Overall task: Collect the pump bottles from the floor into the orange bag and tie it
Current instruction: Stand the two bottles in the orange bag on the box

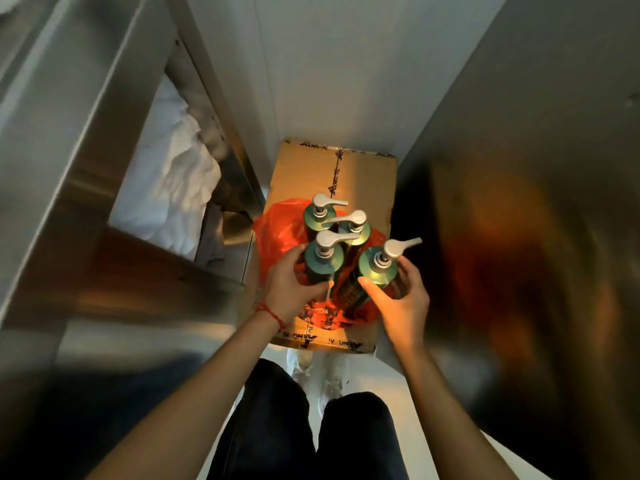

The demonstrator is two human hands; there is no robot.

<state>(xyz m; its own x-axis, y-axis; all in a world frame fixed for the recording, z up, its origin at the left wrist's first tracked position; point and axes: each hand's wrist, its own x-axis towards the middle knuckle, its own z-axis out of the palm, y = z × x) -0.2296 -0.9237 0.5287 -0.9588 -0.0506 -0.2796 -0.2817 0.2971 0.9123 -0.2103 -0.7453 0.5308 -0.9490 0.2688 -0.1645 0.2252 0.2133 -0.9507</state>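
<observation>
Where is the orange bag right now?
Centre of the head view: the orange bag lies on the cardboard box, under the four pump bottles, between both hands.

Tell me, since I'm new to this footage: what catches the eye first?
Four green pump bottles with silver pump heads stand clustered in a crumpled orange plastic bag on a brown cardboard box, mid-frame. The left hand and right hand grip the two nearest.
</observation>
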